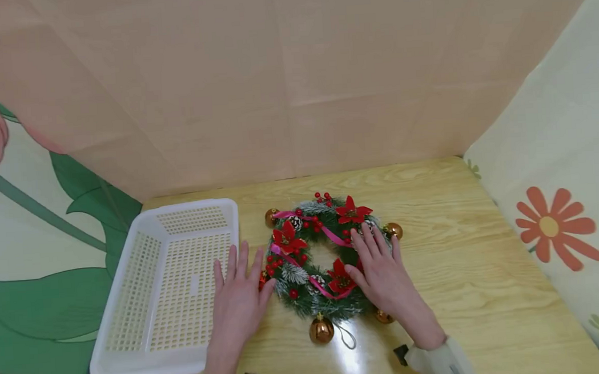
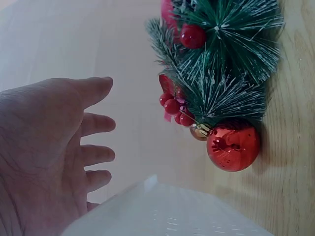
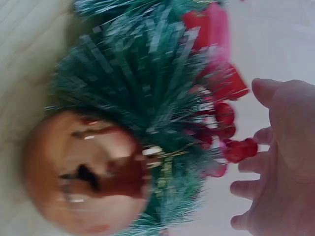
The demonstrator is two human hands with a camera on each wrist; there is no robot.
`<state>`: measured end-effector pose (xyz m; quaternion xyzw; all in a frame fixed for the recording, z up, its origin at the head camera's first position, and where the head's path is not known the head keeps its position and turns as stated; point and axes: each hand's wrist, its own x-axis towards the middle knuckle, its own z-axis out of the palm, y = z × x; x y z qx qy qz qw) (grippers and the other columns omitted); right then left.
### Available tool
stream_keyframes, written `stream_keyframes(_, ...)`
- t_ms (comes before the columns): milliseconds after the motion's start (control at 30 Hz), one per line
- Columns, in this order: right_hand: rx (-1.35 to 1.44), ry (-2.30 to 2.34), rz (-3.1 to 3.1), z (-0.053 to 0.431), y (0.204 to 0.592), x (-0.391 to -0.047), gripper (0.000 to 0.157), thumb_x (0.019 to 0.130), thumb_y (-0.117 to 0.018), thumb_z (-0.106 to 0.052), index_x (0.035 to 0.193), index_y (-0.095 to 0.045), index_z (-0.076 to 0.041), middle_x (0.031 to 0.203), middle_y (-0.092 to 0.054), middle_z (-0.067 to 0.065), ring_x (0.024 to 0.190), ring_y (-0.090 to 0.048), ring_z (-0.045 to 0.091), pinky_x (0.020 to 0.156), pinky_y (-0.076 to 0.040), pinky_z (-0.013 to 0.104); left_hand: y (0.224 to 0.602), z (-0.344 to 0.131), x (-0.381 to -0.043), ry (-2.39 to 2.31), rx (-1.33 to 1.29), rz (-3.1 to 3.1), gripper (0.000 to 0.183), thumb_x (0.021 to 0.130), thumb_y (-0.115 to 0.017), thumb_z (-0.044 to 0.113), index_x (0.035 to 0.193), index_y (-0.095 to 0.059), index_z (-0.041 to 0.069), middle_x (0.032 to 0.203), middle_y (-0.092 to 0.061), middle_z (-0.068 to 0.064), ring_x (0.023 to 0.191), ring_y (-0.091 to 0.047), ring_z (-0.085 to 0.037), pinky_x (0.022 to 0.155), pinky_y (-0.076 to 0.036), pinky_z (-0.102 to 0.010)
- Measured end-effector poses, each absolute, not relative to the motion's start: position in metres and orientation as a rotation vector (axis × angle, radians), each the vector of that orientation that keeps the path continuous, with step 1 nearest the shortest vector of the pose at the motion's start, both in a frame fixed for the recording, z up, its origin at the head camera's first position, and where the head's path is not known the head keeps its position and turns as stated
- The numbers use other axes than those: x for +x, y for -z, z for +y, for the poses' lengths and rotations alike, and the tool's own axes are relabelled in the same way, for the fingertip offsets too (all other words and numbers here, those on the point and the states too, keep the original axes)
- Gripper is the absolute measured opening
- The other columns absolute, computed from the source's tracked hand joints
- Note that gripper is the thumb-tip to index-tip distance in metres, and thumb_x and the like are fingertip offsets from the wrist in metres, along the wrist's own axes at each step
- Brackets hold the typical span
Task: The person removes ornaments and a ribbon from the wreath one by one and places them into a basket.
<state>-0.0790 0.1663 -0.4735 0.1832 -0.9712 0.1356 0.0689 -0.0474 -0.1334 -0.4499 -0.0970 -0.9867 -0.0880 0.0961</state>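
A green Christmas wreath (image 1: 296, 304) lies flat on the table, trimmed with red poinsettias (image 1: 288, 240), berries, pine cones, and a pink ribbon (image 1: 336, 237). Copper-coloured baubles (image 1: 321, 330) stick out around its edge. My right hand (image 1: 387, 281), fingers straight and spread, overlaps the wreath's right side; its wrist view puts the fingertips near red berries (image 3: 240, 150). Between the wreath and a white basket, my left hand (image 1: 239, 311) hovers palm down with fingers extended, holding nothing. A shiny red bauble (image 2: 234, 147) shows on the wreath's left edge in the left wrist view.
The white perforated plastic basket (image 1: 151, 365) stands at the left of the wooden table (image 1: 463, 245). A thin hanging loop (image 1: 347, 337) lies at the wreath's near edge. Pinkish cloth (image 1: 283, 85) covers the back, with flower-printed cloths (image 1: 575, 153) at both sides.
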Motion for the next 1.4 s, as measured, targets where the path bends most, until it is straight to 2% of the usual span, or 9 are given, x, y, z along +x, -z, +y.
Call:
stream_keyframes(200, 0.52, -0.455, -2.889, 0.169, 0.49, -0.086, 0.069, 0.096, -0.049, -0.042, 0.151, -0.022, -0.009, 0.156, -0.011, 0.017, 0.141, -0.013, 0.039, 0.106, -0.01, 0.065, 0.453, -0.133, -0.046, 0.267, -0.292, -2.916, 0.064, 0.092, -0.055, 0.047, 0.146, -0.038, 0.018, 0.154, -0.018, -0.015, 0.142, -0.007, -0.033, 0.111, -0.003, -0.058)
stream_keyframes(467, 0.549, -0.587, -2.796, 0.174, 0.503, -0.092, 0.05, 0.094, -0.056, -0.031, 0.137, -0.047, -0.006, 0.15, -0.028, 0.02, 0.135, -0.027, 0.04, 0.102, -0.022, 0.066, 0.452, -0.132, -0.039, 0.251, -0.296, -2.95, 0.066, 0.091, -0.054, 0.049, 0.147, -0.036, 0.018, 0.155, -0.012, -0.015, 0.142, -0.006, -0.034, 0.11, 0.001, -0.058)
stream_keyframes(667, 0.556, -0.616, -2.793, 0.175, 0.502, -0.094, 0.043, 0.092, -0.06, -0.026, 0.13, -0.054, -0.007, 0.147, -0.033, 0.021, 0.132, -0.031, 0.041, 0.1, -0.025, 0.067, 0.453, -0.128, -0.032, 0.211, -0.341, -2.954, 0.066, 0.092, -0.051, 0.052, 0.147, -0.036, 0.018, 0.154, -0.02, -0.015, 0.142, -0.007, -0.034, 0.111, -0.001, -0.058)
stream_keyframes(867, 0.556, -0.61, -2.83, 0.178, 0.503, -0.094, 0.041, 0.091, -0.061, -0.026, 0.127, -0.056, -0.007, 0.145, -0.034, 0.022, 0.131, -0.032, 0.042, 0.099, -0.026, 0.066, 0.457, -0.118, -0.017, 0.244, -0.413, -2.926, 0.064, 0.091, -0.053, 0.052, 0.144, -0.041, 0.019, 0.155, -0.019, -0.013, 0.143, -0.004, -0.034, 0.111, -0.006, -0.058)
stream_keyframes(933, 0.56, -0.605, -2.834, 0.179, 0.503, -0.094, 0.041, 0.091, -0.061, -0.026, 0.128, -0.056, -0.007, 0.145, -0.034, 0.022, 0.131, -0.032, 0.042, 0.099, -0.026, 0.066, 0.46, -0.113, -0.012, 0.283, -0.448, -2.903, 0.064, 0.089, -0.058, 0.048, 0.144, -0.042, 0.019, 0.154, -0.021, -0.013, 0.142, -0.007, -0.035, 0.111, -0.008, -0.058)
stream_keyframes(1100, 0.561, -0.605, -2.836, 0.179, 0.502, -0.094, 0.041, 0.091, -0.061, -0.027, 0.127, -0.056, -0.008, 0.145, -0.035, 0.021, 0.131, -0.033, 0.042, 0.1, -0.026, 0.065, 0.475, -0.1, -0.003, 0.377, -0.569, -2.865, 0.063, 0.09, -0.057, 0.045, 0.144, -0.041, 0.016, 0.152, -0.026, -0.016, 0.141, -0.014, -0.036, 0.109, -0.019, -0.058)
stream_keyframes(1267, 0.562, -0.612, -2.831, 0.18, 0.503, -0.093, 0.04, 0.09, -0.062, -0.025, 0.126, -0.057, -0.007, 0.144, -0.036, 0.021, 0.13, -0.033, 0.042, 0.1, -0.027, 0.064, 0.491, -0.088, 0.003, 0.431, -0.609, -2.844, 0.066, 0.088, -0.062, 0.041, 0.144, -0.039, 0.014, 0.152, -0.026, -0.017, 0.14, -0.017, -0.039, 0.106, -0.024, -0.058)
stream_keyframes(1400, 0.57, -0.616, -2.826, 0.18, 0.502, -0.093, 0.041, 0.09, -0.062, -0.025, 0.126, -0.057, -0.006, 0.144, -0.036, 0.021, 0.131, -0.033, 0.042, 0.1, -0.027, 0.064, 0.505, -0.082, 0.012, 0.44, -0.617, -2.786, 0.06, 0.087, -0.062, 0.04, 0.14, -0.045, 0.015, 0.148, -0.034, -0.015, 0.136, -0.025, -0.041, 0.102, -0.031, -0.06)
